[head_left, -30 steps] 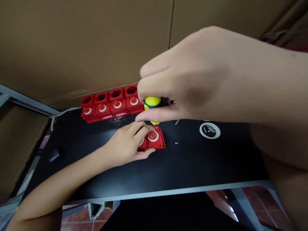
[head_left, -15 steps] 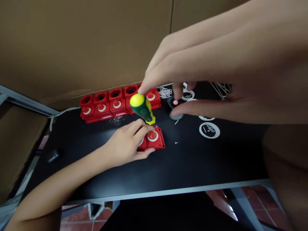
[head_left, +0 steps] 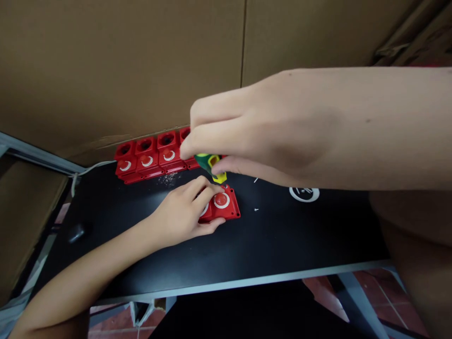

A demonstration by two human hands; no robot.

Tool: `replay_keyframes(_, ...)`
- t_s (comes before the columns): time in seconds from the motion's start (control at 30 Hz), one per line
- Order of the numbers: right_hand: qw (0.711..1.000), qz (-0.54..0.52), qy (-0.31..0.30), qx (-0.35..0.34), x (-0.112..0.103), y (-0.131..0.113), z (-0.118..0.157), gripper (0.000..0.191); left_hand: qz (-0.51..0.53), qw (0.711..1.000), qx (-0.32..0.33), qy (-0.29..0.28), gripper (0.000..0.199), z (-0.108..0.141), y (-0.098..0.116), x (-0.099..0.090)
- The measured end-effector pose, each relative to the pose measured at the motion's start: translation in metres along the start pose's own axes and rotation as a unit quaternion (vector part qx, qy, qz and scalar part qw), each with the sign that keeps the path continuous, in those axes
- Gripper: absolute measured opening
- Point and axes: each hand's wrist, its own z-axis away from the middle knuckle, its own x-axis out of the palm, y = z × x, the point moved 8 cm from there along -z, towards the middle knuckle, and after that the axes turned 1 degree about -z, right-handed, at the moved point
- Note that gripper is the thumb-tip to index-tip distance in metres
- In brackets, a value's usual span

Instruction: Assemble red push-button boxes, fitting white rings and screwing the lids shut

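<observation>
My right hand (head_left: 240, 136) is closed around the green and yellow handle of a screwdriver (head_left: 208, 165), which stands upright over the far edge of a red plastic part (head_left: 231, 207). Where the screwdriver's tip meets the part is hidden behind my left hand (head_left: 187, 207). That hand lies over the left portion of the red part, its fingers wrapped across the top and the thumb along the near side, gripping it against the black table. A round red disc in a white ring shows on the part's uncovered right portion.
Several similar red parts (head_left: 148, 162) stand in a row against the cardboard wall (head_left: 123, 70). A small screw (head_left: 256, 209) lies right of the red part. Farther right is a white ring-shaped dish (head_left: 304, 200) with small pieces. A dark object (head_left: 76, 232) rests at left.
My right hand has gone from spread fingers, with a fingertip on the screwdriver's end, to wrapping its handle. It now covers most of the items behind it. My left hand keeps its hold.
</observation>
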Motion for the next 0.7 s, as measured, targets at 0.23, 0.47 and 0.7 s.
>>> replay_keyframes(0.23,0.967,0.176,-0.106,0.153,0.010,0.015,-0.006,0.067,-0.014,1.000,0.009,0.008,0.039,0.002,0.000,0.000)
replay_keyframes(0.47,0.949,0.173,-0.082,0.250,0.011,0.023,-0.012,0.084,0.002,1.000,0.003,0.004,0.035,0.000,0.001,-0.001)
replay_keyframes(0.7,0.964,0.043,0.084,0.250,0.006,0.030,0.018,0.091,-0.015,1.000,-0.001,-0.009,0.042,0.002,-0.001,0.000)
